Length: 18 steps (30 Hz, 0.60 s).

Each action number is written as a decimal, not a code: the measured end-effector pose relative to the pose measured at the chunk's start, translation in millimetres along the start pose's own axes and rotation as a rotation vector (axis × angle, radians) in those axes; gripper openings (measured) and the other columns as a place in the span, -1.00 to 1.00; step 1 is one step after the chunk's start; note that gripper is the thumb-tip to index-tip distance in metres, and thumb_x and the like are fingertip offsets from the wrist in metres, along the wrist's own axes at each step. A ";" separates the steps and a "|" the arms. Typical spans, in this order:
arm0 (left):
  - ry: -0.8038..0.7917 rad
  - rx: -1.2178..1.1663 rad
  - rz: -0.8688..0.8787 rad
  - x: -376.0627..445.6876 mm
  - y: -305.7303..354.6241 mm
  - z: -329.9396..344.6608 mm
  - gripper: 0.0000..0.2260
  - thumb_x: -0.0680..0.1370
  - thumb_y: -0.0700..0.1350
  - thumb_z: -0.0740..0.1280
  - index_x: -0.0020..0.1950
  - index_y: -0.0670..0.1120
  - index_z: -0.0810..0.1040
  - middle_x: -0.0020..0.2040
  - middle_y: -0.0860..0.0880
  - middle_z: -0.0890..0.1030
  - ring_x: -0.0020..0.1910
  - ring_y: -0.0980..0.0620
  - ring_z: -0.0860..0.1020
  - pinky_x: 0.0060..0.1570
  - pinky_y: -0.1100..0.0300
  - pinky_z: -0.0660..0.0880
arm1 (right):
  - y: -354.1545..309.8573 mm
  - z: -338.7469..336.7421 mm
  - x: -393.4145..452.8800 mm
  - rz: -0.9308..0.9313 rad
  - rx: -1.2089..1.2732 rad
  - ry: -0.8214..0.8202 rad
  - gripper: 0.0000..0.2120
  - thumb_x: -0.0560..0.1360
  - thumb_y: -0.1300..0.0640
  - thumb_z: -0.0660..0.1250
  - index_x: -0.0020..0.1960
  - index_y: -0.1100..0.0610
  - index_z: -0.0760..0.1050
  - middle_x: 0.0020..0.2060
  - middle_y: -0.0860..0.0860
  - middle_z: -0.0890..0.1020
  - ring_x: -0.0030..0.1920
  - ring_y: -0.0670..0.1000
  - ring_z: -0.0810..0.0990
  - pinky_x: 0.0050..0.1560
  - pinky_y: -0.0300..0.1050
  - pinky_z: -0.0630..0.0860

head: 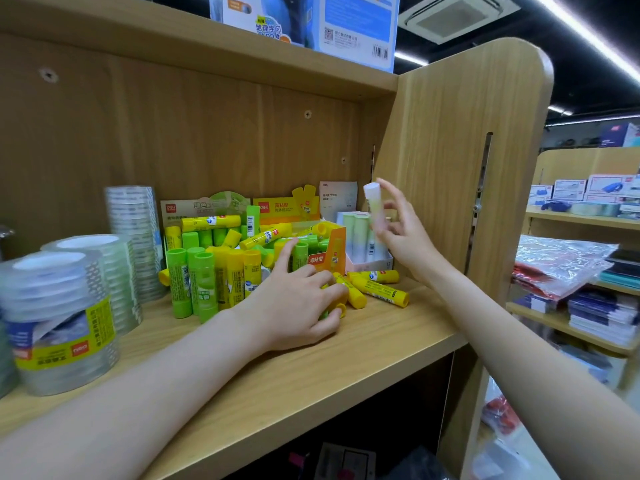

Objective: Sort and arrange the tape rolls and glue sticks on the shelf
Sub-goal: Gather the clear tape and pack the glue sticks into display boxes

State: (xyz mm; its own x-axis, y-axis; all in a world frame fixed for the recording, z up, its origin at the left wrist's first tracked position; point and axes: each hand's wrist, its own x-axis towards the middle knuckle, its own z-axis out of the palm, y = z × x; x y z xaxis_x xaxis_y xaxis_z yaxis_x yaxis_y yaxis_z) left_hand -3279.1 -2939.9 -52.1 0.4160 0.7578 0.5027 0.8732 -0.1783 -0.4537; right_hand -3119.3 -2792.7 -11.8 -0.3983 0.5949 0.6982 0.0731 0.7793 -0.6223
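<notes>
Several green and yellow glue sticks stand and lie in a heap on the wooden shelf. My left hand lies on the heap, its fingers curled round a yellow glue stick lying on the board. My right hand holds a pale white-and-green glue stick upright above a small white display box of matching pale sticks. Stacks of clear tape rolls stand at the left. Two yellow sticks lie loose by the box.
An orange display box with glue sticks sits mid-shelf, with a green-labelled box behind the heap. The shelf's side panel rises close to the right of my right hand. Another shelf board hangs overhead. Neighbouring shelves hold packaged goods.
</notes>
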 end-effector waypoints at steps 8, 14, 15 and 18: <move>0.011 0.008 -0.002 -0.3 0.9 -1.1 -0.58 0.52 0.12 0.00 0.06 0.00 0.60 -0.12 0.02 0.62 -0.14 -0.02 0.61 0.34 -0.31 -0.07 | 8.2 1.3 4.2 -0.064 -0.189 0.048 -0.48 0.54 0.28 0.19 0.42 -0.09 0.21 0.03 0.08 0.44 -0.05 0.08 0.51 -0.06 -0.13 0.50; -0.012 -0.012 -0.013 -0.3 1.1 -2.6 -0.53 0.53 0.13 -0.05 0.12 -0.01 0.58 -0.09 -0.01 0.61 -0.08 -0.05 0.60 0.34 -0.29 -0.12 | -2.4 -7.1 9.8 -0.008 -0.094 0.279 -0.69 0.49 0.25 0.26 0.23 0.13 0.41 -0.19 -0.07 0.48 -0.09 0.11 0.54 -0.03 0.00 0.54; -0.017 -0.010 -0.012 -0.1 1.2 -3.1 -0.52 0.53 0.13 -0.06 0.12 -0.01 0.58 -0.08 -0.01 0.61 -0.07 -0.05 0.60 0.35 -0.29 -0.12 | -5.3 -8.1 10.5 -0.026 -0.142 0.294 -0.70 0.49 0.24 0.26 0.22 0.15 0.40 -0.21 -0.06 0.49 -0.12 0.07 0.53 -0.09 -0.09 0.49; -0.029 0.004 -0.010 -0.1 1.1 -3.3 -0.51 0.52 0.14 -0.07 0.15 0.00 0.57 -0.06 0.00 0.61 -0.05 -0.05 0.59 0.35 -0.31 -0.11 | -10.0 -5.8 11.5 -0.062 -0.329 0.178 -0.74 0.50 0.23 0.27 0.17 0.19 0.36 -0.18 0.03 0.53 -0.14 0.05 0.51 -0.13 -0.12 0.42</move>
State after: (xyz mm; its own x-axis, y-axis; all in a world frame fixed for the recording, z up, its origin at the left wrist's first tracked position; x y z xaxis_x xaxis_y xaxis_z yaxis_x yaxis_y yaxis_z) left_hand -3277.4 -2942.2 -50.2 0.3999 0.7774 0.4855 0.8761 -0.1686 -0.4516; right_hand -3119.3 -2792.6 4.5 -0.2483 0.5467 0.7997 0.3551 0.8194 -0.4500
